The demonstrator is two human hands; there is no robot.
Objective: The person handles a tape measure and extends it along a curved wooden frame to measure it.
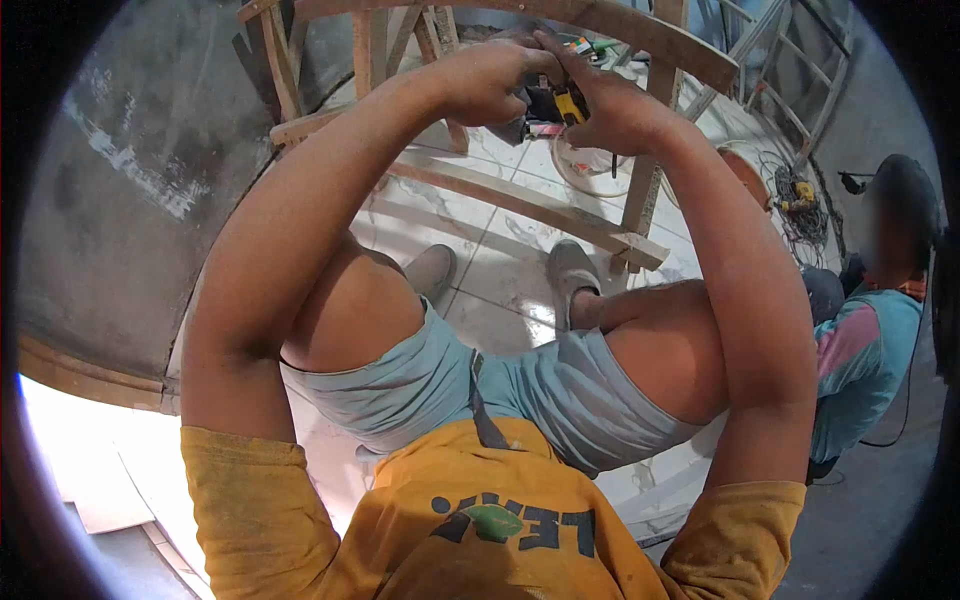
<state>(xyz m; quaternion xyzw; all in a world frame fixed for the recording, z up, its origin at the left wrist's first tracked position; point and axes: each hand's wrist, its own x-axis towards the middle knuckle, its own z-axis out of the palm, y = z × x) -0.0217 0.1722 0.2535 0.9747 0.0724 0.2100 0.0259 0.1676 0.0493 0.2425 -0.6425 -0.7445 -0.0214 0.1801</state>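
Observation:
At the top centre, my left hand [488,82] has its fingers curled beside a dark object [512,130] that is too hidden to identify. My right hand [622,108] faces it, thumb and fingers around a small yellow and black tool [570,105]. The fingertips of both hands come close together above this tool. Both hands are over the wooden frame, near its curved top rail [640,35].
A lower wooden bar [500,195] crosses ahead of my shoes [572,272]. Behind the frame stands a round bucket [590,170]. At right are tangled wires [805,215], a metal ladder [800,90] and a seated person [865,350]. A curved grey panel [130,200] fills the left.

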